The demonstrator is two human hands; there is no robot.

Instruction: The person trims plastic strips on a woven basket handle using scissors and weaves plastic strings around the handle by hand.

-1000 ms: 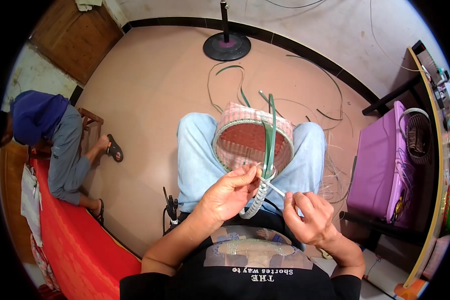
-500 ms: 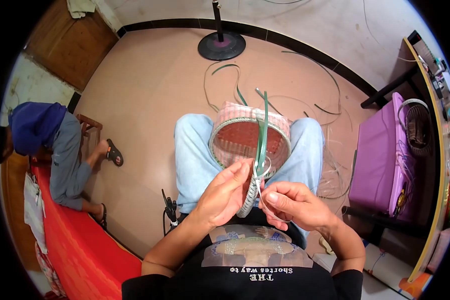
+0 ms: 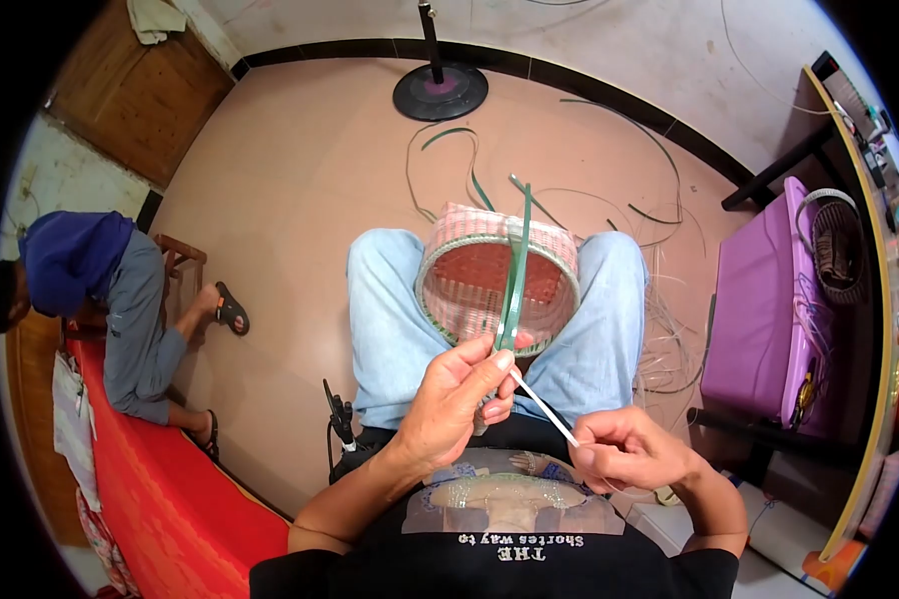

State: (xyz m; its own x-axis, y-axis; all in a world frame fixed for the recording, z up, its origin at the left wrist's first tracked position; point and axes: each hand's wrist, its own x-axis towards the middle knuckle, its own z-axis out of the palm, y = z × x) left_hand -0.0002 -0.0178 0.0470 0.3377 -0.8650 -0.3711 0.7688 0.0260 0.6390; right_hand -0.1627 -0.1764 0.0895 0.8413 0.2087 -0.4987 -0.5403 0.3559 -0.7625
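Note:
A pink and white woven basket (image 3: 445, 223) with a green-and-white rim rests between my knees. Long green plastic strips (image 3: 518, 275) rise across its mouth from the handle, whose wrapped part is mostly hidden behind my fingers. My left hand (image 3: 454, 399) is closed on the handle, thumb pressed where the wrapping meets the green strips. From that spot a narrow white strip (image 3: 542, 406) runs taut down to the right. Its other end is pinched in my right hand (image 3: 629, 451), held low in front of my shirt.
Loose green strips (image 3: 474, 180) and a tangle of clear strips (image 3: 669, 344) lie on the floor. A purple bin (image 3: 754, 299) stands at right, a smaller woven basket (image 3: 837, 250) beside it. Another person (image 3: 135, 299) sits at left. A black round stand base (image 3: 440, 92) is ahead.
My right hand has moved down and right, away from the handle, drawing the looped white strip straight. The left hand's fingers have closed over the top of the wrapping.

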